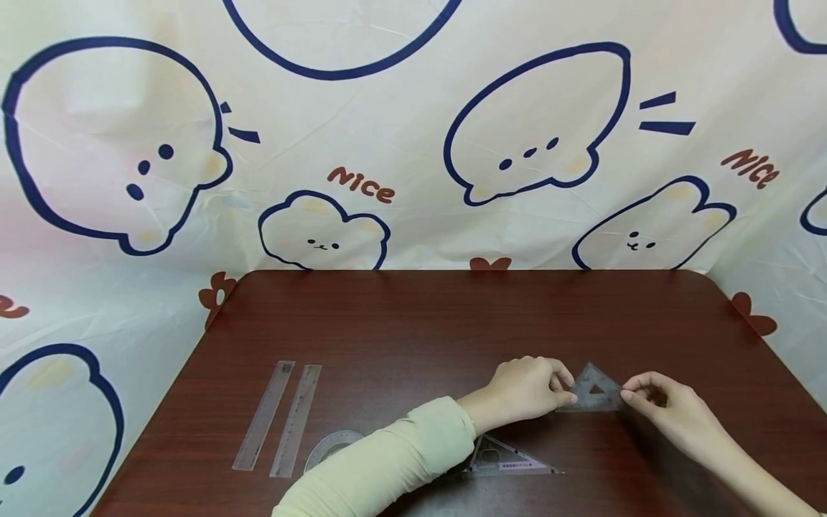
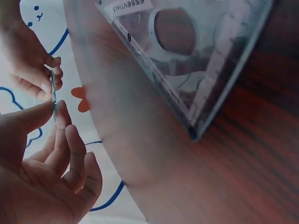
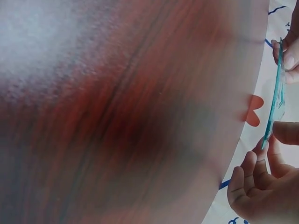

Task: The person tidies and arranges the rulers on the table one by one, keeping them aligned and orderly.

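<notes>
Both hands hold a small clear set square [image 1: 589, 377] with a triangular cutout, raised over the right part of the table. My left hand [image 1: 530, 388] pinches its left corner between thumb and fingertips. At the opposite corner, my right hand [image 1: 675, 413] pinches it the same way. In the right wrist view the set square [image 3: 275, 102] shows nearly edge-on, greenish along its edge. Below the left wrist lies a second clear set square [image 1: 517, 465] with a round cutout and a pale label; the left sleeve overlaps its left end.
Two clear straight rulers, one left [image 1: 265, 416] and one right [image 1: 297, 420], lie side by side on the brown wooden table [image 1: 413, 316]. A clear protractor [image 1: 321, 449] is partly hidden by the left sleeve [image 1: 388, 459]. Printed cloth [image 1: 413, 143] hangs behind the table.
</notes>
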`<state>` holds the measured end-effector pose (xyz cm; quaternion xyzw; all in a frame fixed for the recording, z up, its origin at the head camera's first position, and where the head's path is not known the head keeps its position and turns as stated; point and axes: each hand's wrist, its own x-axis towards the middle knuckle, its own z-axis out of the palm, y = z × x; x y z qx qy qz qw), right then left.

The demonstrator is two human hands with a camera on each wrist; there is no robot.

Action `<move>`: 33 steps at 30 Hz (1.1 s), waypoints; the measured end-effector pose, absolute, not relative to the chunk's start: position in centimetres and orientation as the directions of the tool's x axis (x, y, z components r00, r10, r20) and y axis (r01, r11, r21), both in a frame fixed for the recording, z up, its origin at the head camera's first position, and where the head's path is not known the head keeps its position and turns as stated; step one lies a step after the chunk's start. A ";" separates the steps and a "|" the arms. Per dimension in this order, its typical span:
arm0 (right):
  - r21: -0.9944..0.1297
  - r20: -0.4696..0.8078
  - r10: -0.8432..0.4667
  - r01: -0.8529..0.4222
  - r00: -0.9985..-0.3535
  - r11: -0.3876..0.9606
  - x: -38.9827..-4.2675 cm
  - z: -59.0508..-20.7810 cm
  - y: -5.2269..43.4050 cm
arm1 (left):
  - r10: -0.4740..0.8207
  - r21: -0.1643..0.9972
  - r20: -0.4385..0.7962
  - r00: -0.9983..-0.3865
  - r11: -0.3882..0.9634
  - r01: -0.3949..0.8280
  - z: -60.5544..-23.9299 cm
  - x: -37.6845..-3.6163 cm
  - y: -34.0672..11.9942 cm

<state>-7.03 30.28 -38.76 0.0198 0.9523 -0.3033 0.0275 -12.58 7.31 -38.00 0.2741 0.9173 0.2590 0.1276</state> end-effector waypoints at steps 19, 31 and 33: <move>-0.578 -0.262 -0.001 0.156 -0.965 0.801 -6.6 -40.3 31.0 | 0.599 0.499 -0.203 -0.775 0.744 0.445 -39.3 -11.6 7.7; -0.583 -0.313 0.001 0.193 -0.950 0.789 -5.7 -41.2 31.7 | 0.617 0.474 -0.224 -0.754 0.745 0.469 -39.8 -10.6 8.7; -0.581 -0.321 -0.001 0.197 -0.947 0.790 -5.6 -41.4 31.8 | 0.623 0.476 -0.227 -0.748 0.741 0.473 -40.0 -10.5 8.8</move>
